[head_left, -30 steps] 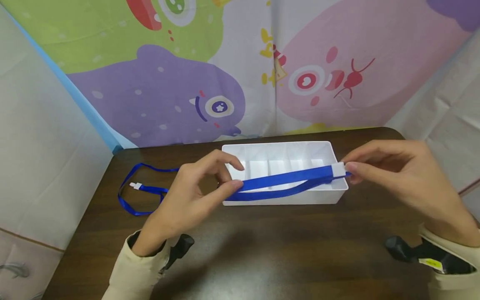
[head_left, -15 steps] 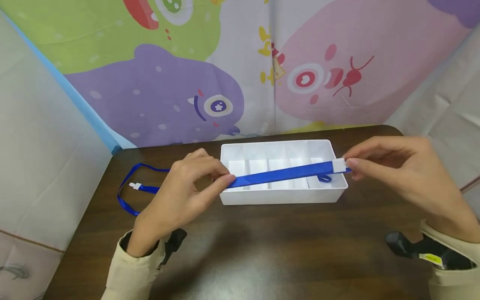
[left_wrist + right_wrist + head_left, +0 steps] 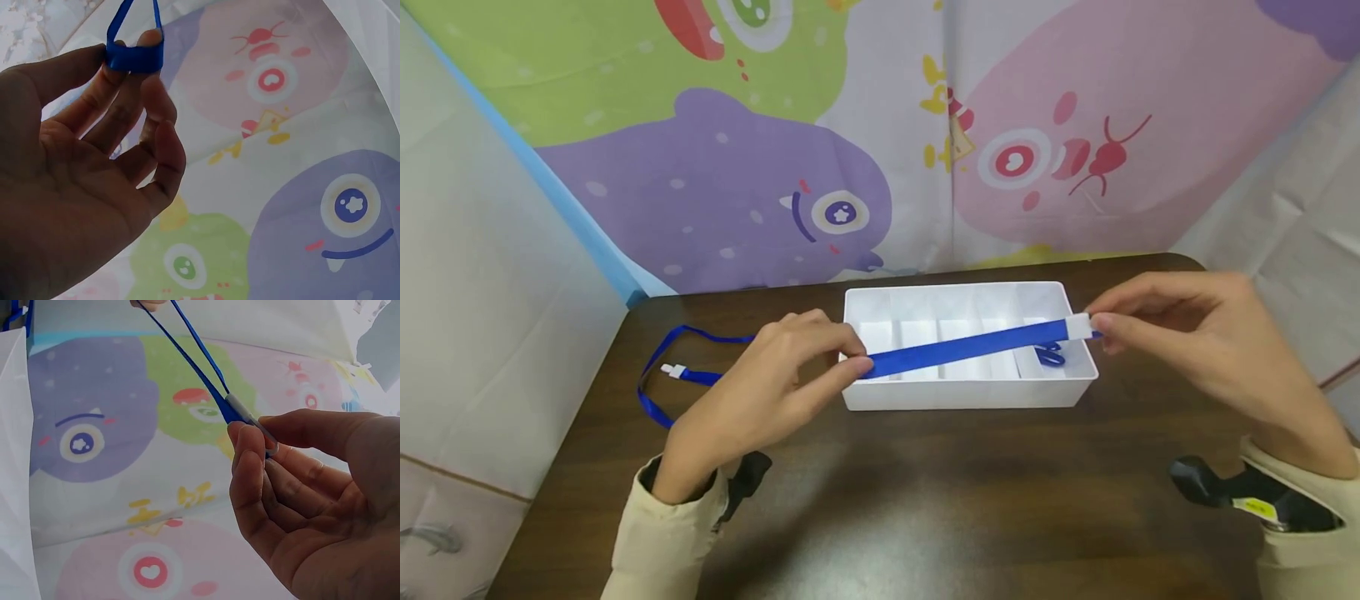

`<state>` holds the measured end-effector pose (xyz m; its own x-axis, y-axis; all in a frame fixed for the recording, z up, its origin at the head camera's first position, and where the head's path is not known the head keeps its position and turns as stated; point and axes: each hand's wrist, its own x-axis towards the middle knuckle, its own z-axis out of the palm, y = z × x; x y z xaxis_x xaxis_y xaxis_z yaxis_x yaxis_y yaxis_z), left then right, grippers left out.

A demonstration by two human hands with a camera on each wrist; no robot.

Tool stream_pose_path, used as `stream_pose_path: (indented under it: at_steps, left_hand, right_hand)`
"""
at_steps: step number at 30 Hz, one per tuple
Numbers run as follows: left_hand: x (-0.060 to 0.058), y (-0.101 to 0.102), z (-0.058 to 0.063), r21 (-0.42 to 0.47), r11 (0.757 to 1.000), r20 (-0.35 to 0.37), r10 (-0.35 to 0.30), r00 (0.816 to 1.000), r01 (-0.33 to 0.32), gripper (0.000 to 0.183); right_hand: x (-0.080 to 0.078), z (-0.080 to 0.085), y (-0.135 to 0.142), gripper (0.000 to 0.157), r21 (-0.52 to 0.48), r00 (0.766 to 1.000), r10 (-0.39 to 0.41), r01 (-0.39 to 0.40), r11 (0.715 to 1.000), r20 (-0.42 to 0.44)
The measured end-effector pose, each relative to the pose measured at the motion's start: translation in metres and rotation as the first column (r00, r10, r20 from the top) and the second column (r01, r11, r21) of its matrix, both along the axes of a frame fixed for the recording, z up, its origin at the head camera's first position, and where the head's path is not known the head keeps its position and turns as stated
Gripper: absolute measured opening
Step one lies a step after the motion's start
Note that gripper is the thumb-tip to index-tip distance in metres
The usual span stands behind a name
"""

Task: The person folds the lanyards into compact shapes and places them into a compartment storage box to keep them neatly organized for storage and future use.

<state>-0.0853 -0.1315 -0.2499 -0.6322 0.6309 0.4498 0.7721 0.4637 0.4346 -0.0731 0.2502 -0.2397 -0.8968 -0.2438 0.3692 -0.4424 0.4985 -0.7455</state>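
Note:
A blue lanyard (image 3: 970,343) is stretched over the box between both hands. My left hand (image 3: 775,375) pinches its left end between thumb and fingers; in the left wrist view the strap (image 3: 134,59) bends round in a loop at the fingertips. At the other end, my right hand (image 3: 1195,350) pinches the lanyard by its white plastic clip (image 3: 1078,326). In the right wrist view two strands run from the clip (image 3: 240,409) toward the left hand. Below stands a white box (image 3: 962,396) with several compartments. A folded blue strap (image 3: 1049,354) lies in its right compartment.
A second blue lanyard (image 3: 655,408) with a white clip (image 3: 673,370) lies on the dark wooden table (image 3: 970,500), left of the box and partly hidden by the left hand. Behind the table hangs a cartoon-printed cloth (image 3: 760,192).
My left hand has shifted slightly left and its fingers have closed in on the strap. Two sagging, separate strands are now drawn straight together. The folded strap in the box has come into sight.

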Motion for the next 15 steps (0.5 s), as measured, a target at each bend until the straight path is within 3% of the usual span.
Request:
stream_pose_path:
  at_steps: [10, 15]
  left_hand:
    - [-0.0075, -0.0004, -0.0026, 0.092, 0.996, 0.022, 0.004, 1.000, -0.006, 0.004]
    - [-0.0075, 0.0006, -0.0029, 0.097, 0.994, -0.014, 0.048, 0.999, -0.047, 0.004]
  right_hand:
    - [-0.0035, -0.0031, 0.0008, 0.018, 0.022, 1.000, -0.014, 0.014, 1.000, -0.013]
    - [-0.0037, -0.0029, 0.0011, 0.019, 0.012, 0.999, -0.001, 0.002, 1.000, -0.033]
